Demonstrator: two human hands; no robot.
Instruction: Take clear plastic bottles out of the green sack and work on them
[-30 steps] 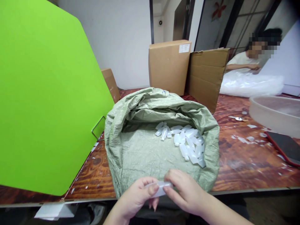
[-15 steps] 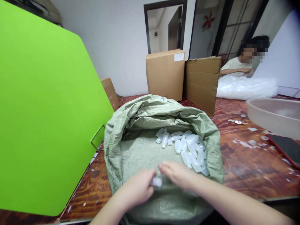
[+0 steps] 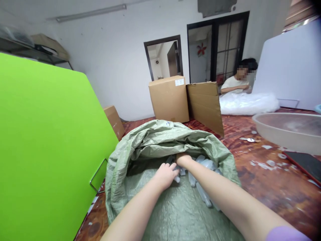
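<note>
Deep inside the open mouth of the green woven sack [image 3: 160, 147], a heap of small clear plastic bottles [image 3: 200, 187] lies against the far right side, and both hands are down among them. Most of the bottles lie flat with their long axes running roughly from the near edge toward the back of the sack, though a few are turned crosswise; which end is the neck is too blurred to tell. The left hand [image 3: 165, 174] rests knuckles-up on the near edge of the heap with its fingers curled loosely, touching the bottles; whether it has one in its grip I cannot tell. The right hand [image 3: 184, 158] reaches further in, its fingers buried under the sack's folded rim, so how far it is open is hidden. Judging by the pile, many bottles remain in the sack and the sorting looks far from finished.

Around the sack, the reddish table [image 3: 263, 180] is strewn with white scraps. A big shallow basin [image 3: 288, 131] and a dark phone [image 3: 304, 164] lie to the right, cardboard boxes [image 3: 169, 98] stand behind, and a green board [image 3: 45, 147] leans on the left. Another person [image 3: 235, 83] sits beyond the boxes.
</note>
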